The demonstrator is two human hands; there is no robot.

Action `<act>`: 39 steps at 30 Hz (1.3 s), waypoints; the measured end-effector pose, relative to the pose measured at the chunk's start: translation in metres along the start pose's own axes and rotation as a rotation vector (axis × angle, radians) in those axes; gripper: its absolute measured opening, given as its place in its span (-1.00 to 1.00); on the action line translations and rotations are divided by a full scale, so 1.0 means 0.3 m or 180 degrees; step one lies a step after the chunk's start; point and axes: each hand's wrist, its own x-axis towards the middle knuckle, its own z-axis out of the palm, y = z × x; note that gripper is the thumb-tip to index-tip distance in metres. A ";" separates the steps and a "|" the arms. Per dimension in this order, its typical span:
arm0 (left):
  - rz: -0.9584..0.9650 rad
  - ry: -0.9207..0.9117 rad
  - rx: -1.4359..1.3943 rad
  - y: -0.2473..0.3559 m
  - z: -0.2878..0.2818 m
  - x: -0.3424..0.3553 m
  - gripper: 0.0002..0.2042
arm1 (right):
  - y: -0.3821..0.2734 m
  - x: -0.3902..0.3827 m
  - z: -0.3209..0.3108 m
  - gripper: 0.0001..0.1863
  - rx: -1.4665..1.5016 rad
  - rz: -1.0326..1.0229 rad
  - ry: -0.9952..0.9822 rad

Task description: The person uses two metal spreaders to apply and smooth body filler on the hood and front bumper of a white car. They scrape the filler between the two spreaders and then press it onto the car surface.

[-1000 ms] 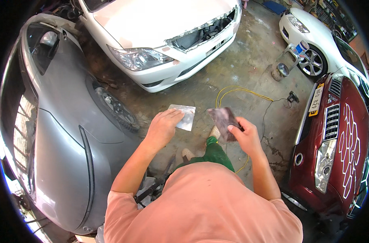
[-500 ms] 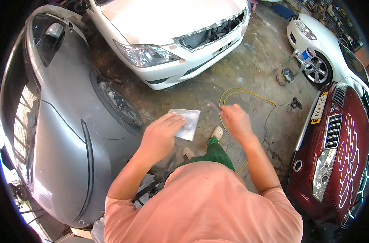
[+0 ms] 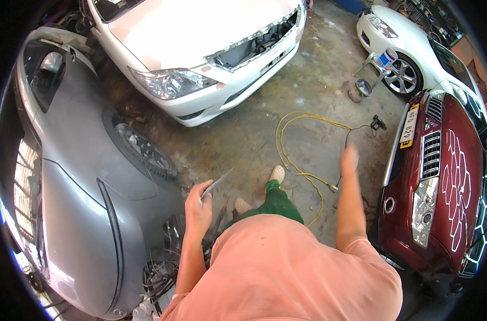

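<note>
My left hand (image 3: pixel 198 209) is closed on the lower edge of a thin, flat grey-white square plate (image 3: pixel 219 181). The plate is tilted nearly edge-on, so its face hardly shows. Out to the right, my right hand (image 3: pixel 349 159) is raised over the floor, smeared by motion and closed like a fist. It gripped a thin-bladed putty knife a moment ago; the blade is hard to make out now against the dark cord behind it. The two hands are well apart.
A grey car (image 3: pixel 77 187) stands close on my left, a white car (image 3: pixel 168 48) ahead with its grille opening bare. A dark red car (image 3: pixel 441 198) is at right, another white car (image 3: pixel 409 48) behind it. A yellow cable (image 3: pixel 281 140), black power tool (image 3: pixel 378 123), bucket (image 3: pixel 359 91) and stool (image 3: pixel 380 64) are on the floor.
My right hand has swung right, away from the plate. My left hand has moved slightly down and left, turning the plate from face-on to nearly edge-on. The view has shifted.
</note>
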 end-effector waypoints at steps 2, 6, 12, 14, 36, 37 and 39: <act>-0.0268 -0.0130 0.0087 -0.014 -0.018 -0.009 -0.45 | 0.108 -0.354 0.170 -0.74 0.0246 0.0766 -0.0455; -0.0420 0.0365 -0.0217 -0.033 0.011 -0.030 -0.21 | 0.213 -0.955 0.147 -0.65 -0.0297 0.1760 -0.2500; 0.0176 -0.0555 0.0197 -0.150 0.100 0.072 -0.42 | 0.354 -1.074 0.195 -0.58 0.0647 0.1902 -0.1545; 0.0130 -0.1028 0.0092 -0.113 0.184 0.137 -0.47 | 0.211 -0.882 0.171 -0.77 0.1592 0.1955 -0.0811; -0.0602 -0.2472 -0.3092 0.544 0.940 0.612 -0.44 | -0.423 -0.017 -0.494 -0.47 0.7790 0.1545 -0.1577; -0.0722 -0.2637 -0.3144 0.614 0.954 0.567 -0.41 | -0.378 0.024 -0.469 -0.49 0.7943 0.1528 -0.0934; -0.0964 -0.2911 -0.3262 0.719 0.971 0.515 -0.35 | -0.278 0.107 -0.459 -0.53 0.8116 0.1451 0.0311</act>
